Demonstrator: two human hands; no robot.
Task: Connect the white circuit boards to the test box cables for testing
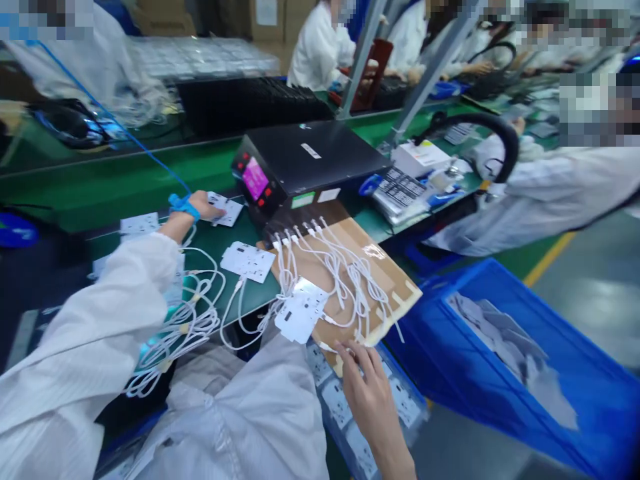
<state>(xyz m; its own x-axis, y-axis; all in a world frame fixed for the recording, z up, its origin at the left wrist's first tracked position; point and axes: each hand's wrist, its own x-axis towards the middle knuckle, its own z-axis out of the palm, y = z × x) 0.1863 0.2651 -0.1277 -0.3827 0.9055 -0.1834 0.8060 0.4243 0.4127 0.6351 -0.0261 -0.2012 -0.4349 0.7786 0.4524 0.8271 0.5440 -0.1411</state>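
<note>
Left hand point(204, 205) grips white board point(231, 210) by its edge; right hand point(369, 387) touches cable plug point(327, 347), grip unclear.

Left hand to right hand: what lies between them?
One white board on the green bench, then another at the cardboard's edge, each with a white cable, lie between left hand and right hand, head view.

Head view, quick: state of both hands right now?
Left hand: closed on a white board.
Right hand: fingers at a white cable's plug; whether it grips cannot be told.
</note>
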